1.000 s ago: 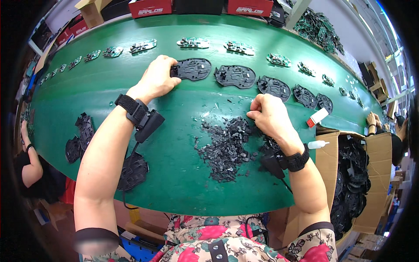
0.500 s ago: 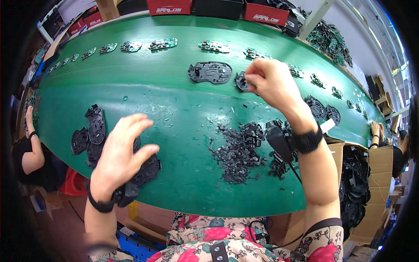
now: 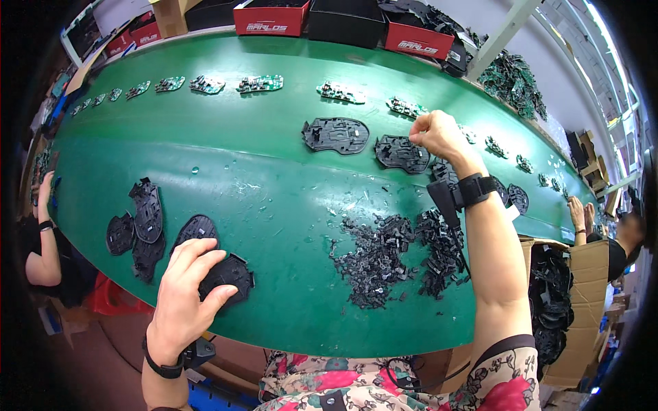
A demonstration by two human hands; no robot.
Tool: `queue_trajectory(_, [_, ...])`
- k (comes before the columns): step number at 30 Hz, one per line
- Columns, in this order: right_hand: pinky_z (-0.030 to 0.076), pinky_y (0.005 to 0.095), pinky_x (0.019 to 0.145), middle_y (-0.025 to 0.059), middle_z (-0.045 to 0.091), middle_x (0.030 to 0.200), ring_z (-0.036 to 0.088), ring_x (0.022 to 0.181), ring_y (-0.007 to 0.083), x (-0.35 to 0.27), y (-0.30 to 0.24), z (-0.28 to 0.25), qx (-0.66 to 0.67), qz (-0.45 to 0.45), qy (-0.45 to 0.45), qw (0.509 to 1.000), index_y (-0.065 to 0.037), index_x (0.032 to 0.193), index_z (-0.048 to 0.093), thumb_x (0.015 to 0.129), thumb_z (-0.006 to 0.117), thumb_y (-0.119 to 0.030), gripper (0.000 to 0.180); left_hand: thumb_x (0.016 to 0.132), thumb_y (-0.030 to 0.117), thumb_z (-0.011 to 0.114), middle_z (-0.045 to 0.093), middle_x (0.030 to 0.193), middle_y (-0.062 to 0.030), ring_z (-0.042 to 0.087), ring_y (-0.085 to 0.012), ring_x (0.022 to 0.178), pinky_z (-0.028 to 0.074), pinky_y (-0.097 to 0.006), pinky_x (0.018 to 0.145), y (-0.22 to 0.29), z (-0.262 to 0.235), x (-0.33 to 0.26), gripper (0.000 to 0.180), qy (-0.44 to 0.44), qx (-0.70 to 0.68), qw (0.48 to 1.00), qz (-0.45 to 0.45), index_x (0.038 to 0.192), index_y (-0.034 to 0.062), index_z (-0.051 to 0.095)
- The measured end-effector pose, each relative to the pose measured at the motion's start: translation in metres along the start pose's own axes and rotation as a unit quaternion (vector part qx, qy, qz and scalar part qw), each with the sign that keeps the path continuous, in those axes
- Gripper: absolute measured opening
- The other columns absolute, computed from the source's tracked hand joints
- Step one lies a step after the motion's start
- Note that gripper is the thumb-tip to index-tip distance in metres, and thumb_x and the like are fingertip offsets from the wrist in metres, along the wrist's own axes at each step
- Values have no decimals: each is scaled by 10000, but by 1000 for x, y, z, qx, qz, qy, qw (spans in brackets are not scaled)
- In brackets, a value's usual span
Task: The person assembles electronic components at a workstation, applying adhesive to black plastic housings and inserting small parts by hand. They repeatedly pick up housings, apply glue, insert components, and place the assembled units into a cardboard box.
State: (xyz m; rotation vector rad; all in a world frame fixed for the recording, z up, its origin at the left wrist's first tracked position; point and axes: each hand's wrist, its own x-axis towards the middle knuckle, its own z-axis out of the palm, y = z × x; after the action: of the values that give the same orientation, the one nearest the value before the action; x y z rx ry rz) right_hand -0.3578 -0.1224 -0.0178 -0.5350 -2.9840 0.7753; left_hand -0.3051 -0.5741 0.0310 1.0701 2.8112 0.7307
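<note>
My left hand [image 3: 184, 293] is open, thumb and fingers apart, beside a black plastic mouse shell [image 3: 232, 275] at the near left of the green table; it partly covers that shell. My right hand [image 3: 442, 139] is pinched closed at the right end of another mouse shell [image 3: 401, 155], lying inner side up. Whatever is between those fingertips is too small to make out. A similar shell [image 3: 336, 135] lies just left of that one. Below my right hand are a pile of small black plastic pieces [image 3: 373, 264] and a second pile [image 3: 439, 250].
Green circuit boards [image 3: 260, 83] form a row along the far side. More black shells [image 3: 146, 212] lie at left. A cardboard box [image 3: 572, 308] of black parts stands at right, red boxes [image 3: 271, 19] at the back. Co-workers' hands show at left [image 3: 45, 194] and right [image 3: 578, 214].
My left hand has drawn back toward me, uncovering shells. My right hand has shifted right, so more of the shell beneath it shows. The whole view has tilted slightly.
</note>
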Motion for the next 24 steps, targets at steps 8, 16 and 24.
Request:
queue_trajectory(8, [501,305,672,78,685,718,629,690,149,13,30,11,30,-29,-30,999,-20,794,709,734,735,-102,104,678,102,774,581,1162,-189,552,-369,1083,449,-419,933,32,-3,65,446,-35,-32,991,124,1073,-16,604])
queue_trajectory(16, [491,337,643,79,665,714,616,682,179,12,19,2,9,-25,-51,998,-10,785,677,711,772,-120,163,760,161,742,612,1091,-170,572,-356,1025,461,-412,897,43,45,102,350,-89,-77,980,161,1047,6,616])
queue_trajectory(24, [529,356,695,151,691,743,678,741,252,13,13,2,-34,11,-36,999,-34,724,708,663,788,-138,145,762,123,719,655,912,-156,623,-332,886,494,-402,803,57,82,155,219,-107,-57,984,134,943,7,675])
